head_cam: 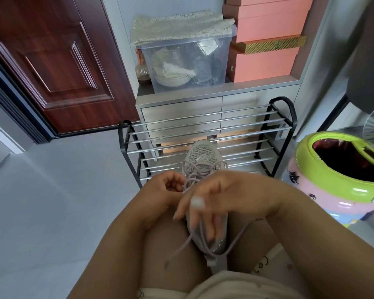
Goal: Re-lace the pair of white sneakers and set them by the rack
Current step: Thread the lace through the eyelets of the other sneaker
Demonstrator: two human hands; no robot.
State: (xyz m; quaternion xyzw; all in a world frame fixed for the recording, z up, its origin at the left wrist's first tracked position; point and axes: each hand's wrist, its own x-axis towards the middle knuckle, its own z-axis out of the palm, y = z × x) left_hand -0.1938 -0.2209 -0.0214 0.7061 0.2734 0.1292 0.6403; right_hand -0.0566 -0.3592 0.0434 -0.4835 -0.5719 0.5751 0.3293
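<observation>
A clear storage bin (187,61) sits beside stacked pink boxes (266,39) on a cabinet (181,106).

Home entryway: door (58,67), shoe rack (214,134) (metal bars).

A dark wooden door (52,67) and grey drawer cabinet (181,111) stand on pale grey floor (52,201).

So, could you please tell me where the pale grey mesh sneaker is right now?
In the head view, the pale grey mesh sneaker sits centre frame between the person's knees, under the left hand and right hand, before the black metal shoe rack.
</observation>
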